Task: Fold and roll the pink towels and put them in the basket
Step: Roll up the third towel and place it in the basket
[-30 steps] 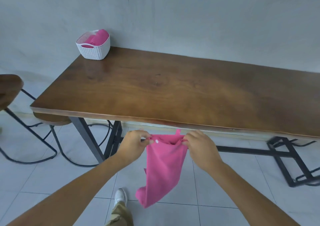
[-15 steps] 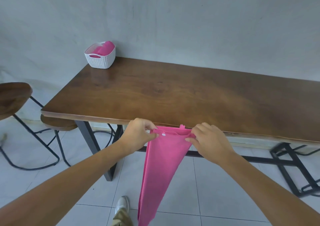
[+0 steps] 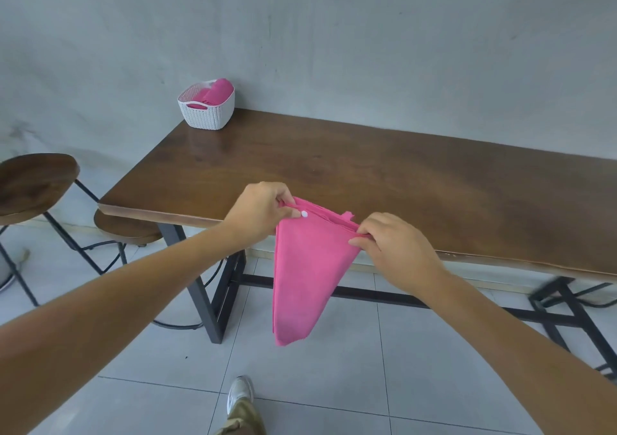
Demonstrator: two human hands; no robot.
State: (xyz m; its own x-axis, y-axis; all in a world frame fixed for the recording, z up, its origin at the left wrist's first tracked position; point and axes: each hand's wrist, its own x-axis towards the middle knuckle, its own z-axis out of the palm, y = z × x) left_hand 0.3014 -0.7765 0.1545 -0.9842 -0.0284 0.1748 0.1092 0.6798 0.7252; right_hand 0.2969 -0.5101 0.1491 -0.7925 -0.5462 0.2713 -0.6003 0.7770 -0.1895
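Observation:
A pink towel (image 3: 307, 274) hangs folded from both my hands, over the near edge of the wooden table (image 3: 384, 174). My left hand (image 3: 262, 209) pinches its top left corner and my right hand (image 3: 392, 244) pinches the top right corner. The towel's lower end tapers and dangles above the tiled floor. A white woven basket (image 3: 205, 115) stands at the table's far left corner against the wall, with rolled pink towels (image 3: 213, 95) inside it.
Two round wooden stools stand at the left, one (image 3: 33, 184) beside the table and one (image 3: 128, 231) tucked under its corner. Black metal table legs (image 3: 213, 284) stand just ahead of me. My shoe (image 3: 240, 398) shows on the grey floor tiles.
Both hands have lifted the towel from below the table edge up to the level of the tabletop. The towel now hangs straight. The view has shifted, and the basket appears further right.

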